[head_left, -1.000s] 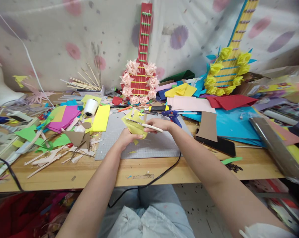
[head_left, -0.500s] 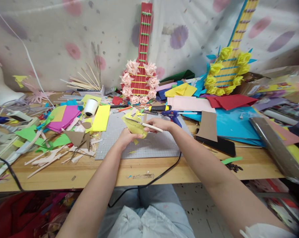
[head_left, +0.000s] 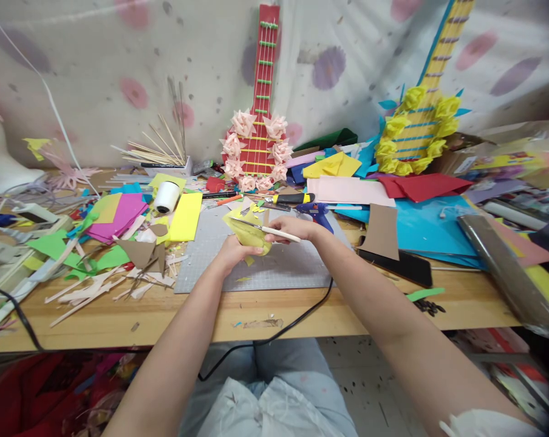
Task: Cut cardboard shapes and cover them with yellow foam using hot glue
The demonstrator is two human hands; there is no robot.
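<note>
Over the grey cutting mat (head_left: 293, 267), my left hand (head_left: 234, 252) is closed on a piece of yellow paper (head_left: 240, 230), thumb on top at its near edge. My right hand (head_left: 293, 228) grips a pair of scissors (head_left: 283, 233) with pale handles. Their blades point left and lie across the yellow paper. Whether the blades are parted is hard to tell. Small yellow scraps (head_left: 244, 279) lie on the mat below my hands.
Behind the mat stand a red paper guitar (head_left: 257, 145) and a yellow one (head_left: 413, 136). A blue glue gun (head_left: 315, 211) and a yellow-black utility knife (head_left: 293, 198) lie beyond my hands. Paper scraps (head_left: 96, 282) cover the left; a phone (head_left: 406, 267) lies right.
The scissors and my right hand have shifted very slightly. My left hand keeps its hold on the yellow paper.
</note>
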